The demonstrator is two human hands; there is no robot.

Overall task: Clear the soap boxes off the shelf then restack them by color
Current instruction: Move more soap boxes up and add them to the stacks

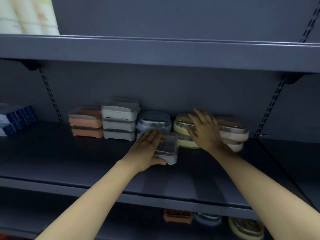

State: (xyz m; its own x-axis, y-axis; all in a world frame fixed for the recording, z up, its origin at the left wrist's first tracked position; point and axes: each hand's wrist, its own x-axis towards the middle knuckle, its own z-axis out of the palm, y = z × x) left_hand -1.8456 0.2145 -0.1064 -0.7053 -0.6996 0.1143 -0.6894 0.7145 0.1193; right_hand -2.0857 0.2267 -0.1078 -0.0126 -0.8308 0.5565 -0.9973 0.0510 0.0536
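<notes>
- The dark grey shelf (69, 158) spans the view; soap boxes line its back wall, from about 9 o'clock to 3 o'clock of the frame's centre.
- Stacks along the wall, left to right: two orange boxes (85, 122), a grey stack (119, 121) three high with another behind it, a round blue stack (154, 121), a yellow oval stack (183, 134), and a pink stack (232, 134).
- The left hand (147, 149) lies on a grey soap box (168, 149) with a clear lid, which sits in front of the blue stack. The fingers are straight and together over the lid, and the thumb presses the box's near edge. A label shows through the lid, but its writing is too blurred to read.
- The right hand (203, 129) hovers at the yellow stack, fingers spread apart and straight, gripping nothing; whether it touches the lid I cannot tell.
- On the lower shelf, at 5 o'clock, sit an orange box (178, 216), a blue one (208, 219) and a yellow one (245, 227).
- At 9 o'clock, blue-and-white packs (15, 118); at 11 o'clock, pale bottles (29, 14).
</notes>
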